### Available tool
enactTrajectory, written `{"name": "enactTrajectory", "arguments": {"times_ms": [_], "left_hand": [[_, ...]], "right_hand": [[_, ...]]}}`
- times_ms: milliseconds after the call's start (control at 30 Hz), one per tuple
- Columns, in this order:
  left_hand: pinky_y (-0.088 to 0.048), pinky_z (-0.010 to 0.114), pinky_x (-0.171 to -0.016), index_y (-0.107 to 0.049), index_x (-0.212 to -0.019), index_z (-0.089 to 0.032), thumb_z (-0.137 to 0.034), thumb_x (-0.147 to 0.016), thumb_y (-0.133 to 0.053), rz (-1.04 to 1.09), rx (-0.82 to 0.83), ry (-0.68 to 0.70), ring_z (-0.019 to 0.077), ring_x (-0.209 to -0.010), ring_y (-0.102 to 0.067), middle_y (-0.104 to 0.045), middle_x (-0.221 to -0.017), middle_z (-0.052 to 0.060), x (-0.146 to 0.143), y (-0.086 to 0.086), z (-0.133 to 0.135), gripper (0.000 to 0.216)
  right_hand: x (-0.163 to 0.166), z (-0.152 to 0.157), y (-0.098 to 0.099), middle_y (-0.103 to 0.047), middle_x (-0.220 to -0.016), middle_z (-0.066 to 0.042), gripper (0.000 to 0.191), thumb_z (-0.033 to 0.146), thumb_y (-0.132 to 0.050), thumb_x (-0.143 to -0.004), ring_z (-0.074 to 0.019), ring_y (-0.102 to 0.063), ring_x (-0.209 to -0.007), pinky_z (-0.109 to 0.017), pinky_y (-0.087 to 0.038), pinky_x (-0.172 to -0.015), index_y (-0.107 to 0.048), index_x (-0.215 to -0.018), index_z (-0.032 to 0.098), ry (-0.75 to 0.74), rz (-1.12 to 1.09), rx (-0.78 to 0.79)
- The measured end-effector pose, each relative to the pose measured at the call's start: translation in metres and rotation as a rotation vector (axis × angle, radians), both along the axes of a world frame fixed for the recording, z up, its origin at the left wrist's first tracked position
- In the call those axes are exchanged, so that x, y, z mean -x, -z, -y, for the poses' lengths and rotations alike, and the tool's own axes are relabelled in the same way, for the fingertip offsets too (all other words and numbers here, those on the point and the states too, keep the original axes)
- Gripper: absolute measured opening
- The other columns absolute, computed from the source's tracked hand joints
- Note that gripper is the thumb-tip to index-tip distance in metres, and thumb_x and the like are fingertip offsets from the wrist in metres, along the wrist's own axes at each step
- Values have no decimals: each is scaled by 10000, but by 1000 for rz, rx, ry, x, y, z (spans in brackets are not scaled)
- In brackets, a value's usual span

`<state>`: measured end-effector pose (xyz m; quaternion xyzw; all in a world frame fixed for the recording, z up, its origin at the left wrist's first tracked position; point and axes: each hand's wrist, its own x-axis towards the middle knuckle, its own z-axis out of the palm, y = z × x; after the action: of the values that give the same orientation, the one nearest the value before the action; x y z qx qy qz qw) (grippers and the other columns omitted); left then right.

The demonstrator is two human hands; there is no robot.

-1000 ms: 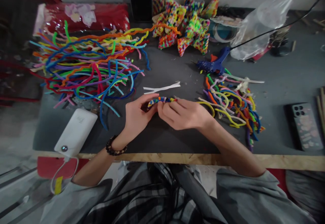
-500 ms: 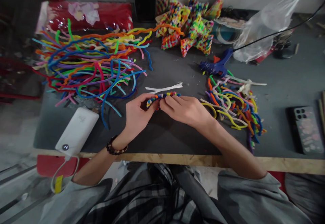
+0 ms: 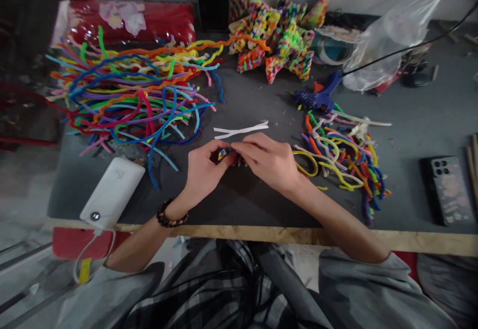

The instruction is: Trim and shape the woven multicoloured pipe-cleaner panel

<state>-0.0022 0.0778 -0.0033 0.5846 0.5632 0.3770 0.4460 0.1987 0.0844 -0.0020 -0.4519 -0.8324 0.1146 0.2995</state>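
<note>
A small multicoloured piece woven from pipe cleaners (image 3: 225,153) is pinched between my two hands, above the table's front middle. My left hand (image 3: 204,167) is closed on its left end, thumb on the near side. The fingers of my right hand (image 3: 271,161) are bent over its right part and hide most of it. Two white strips (image 3: 241,130) lie crossed on the table just beyond my fingers. Right of my right hand lies a heap of short pipe cleaner pieces (image 3: 341,155), with a yellow loop closest to it.
Long pipe cleaners (image 3: 138,95) are piled at the left, before a red plastic packet (image 3: 127,23). Woven colourful shapes (image 3: 276,40) stand at the back. A blue glue gun (image 3: 317,95) with black cord lies right of centre. A white power bank (image 3: 114,189) and a phone (image 3: 450,189) flank me.
My right hand has shifted its fingers up and left over the woven piece, covering more of it. The left hand keeps its grip almost in place.
</note>
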Motion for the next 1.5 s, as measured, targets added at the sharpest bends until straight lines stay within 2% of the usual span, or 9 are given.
{"name": "enactTrajectory", "arguments": {"times_ms": [133,267,433,567,733,933,1067,1200,1500], "left_hand": [[-484,228,-570,-803,-969,-223,-260,-893,-776,-3,-6,2,116,-642,-647,-767,-802,-8,-1,-2,1,89],[-516,219,-591,-795,-975,-223,-261,-915,-758,21,-36,-18,117,-664,-672,-769,-810,-11,-1,-2,2,79],[-534,224,-611,-805,-968,-224,-308,-914,-773,2,-58,-77,124,-681,-672,-782,-839,-1,2,1,0,105],[-595,246,-692,-811,-1010,-221,-297,-880,-799,51,-58,-84,149,-765,-731,-813,-907,14,0,1,-1,151],[-565,235,-626,-810,-1013,-236,-272,-837,-842,29,-37,-57,143,-732,-729,-812,-894,0,-5,1,3,182],[-563,210,-628,-737,-1053,-234,-237,-847,-837,11,-83,-73,135,-776,-767,-820,-959,2,-5,-2,5,230],[-578,218,-644,-657,-1040,-242,-224,-842,-834,11,-104,-40,147,-787,-781,-794,-881,-14,-5,-2,7,266],[-544,200,-610,-551,-963,-249,-214,-818,-843,39,-90,-48,119,-702,-743,-752,-803,-50,-5,3,8,328],[-565,222,-620,-401,-843,-254,-237,-812,-842,103,-55,-61,157,-757,-794,-800,-846,-15,-5,5,9,442]], "right_hand": [[-2,0,2,-801,-1107,-21,314,107,-548,-1060,-164,-768,-951,-296,-554,-667,-783,-1183,275,-5,18,-43],[-6,0,1,-807,-1063,-43,312,131,-512,-1092,-170,-773,-910,-307,-603,-732,-776,-1217,242,-128,37,-142],[-6,-1,-3,-780,-942,-59,307,188,-498,-1120,-175,-743,-787,-327,-596,-684,-801,-1149,229,-223,88,23],[-2,-3,-5,-796,-1041,-56,304,182,-522,-1102,-179,-758,-895,-324,-621,-772,-810,-1169,253,-133,-17,10],[-5,-8,-23,-767,-1060,-54,156,256,-702,-1014,-194,-741,-901,-344,-626,-813,-836,-1092,270,41,-295,159],[-7,-14,-31,-750,-1140,-77,180,266,-813,-908,-255,-732,-1061,-417,-601,-954,-835,-1086,260,42,-268,229],[-7,-14,-25,-794,-1029,-30,110,259,-846,-871,-217,-754,-941,-354,-586,-866,-839,-980,252,34,-279,355],[-7,-13,-28,-800,-1005,-13,98,208,-841,-858,-189,-754,-890,-313,-564,-808,-846,-949,245,25,-298,390],[-9,-17,-28,-811,-971,-12,83,191,-846,-852,-187,-751,-864,-296,-541,-766,-850,-923,233,5,-290,465]]}}
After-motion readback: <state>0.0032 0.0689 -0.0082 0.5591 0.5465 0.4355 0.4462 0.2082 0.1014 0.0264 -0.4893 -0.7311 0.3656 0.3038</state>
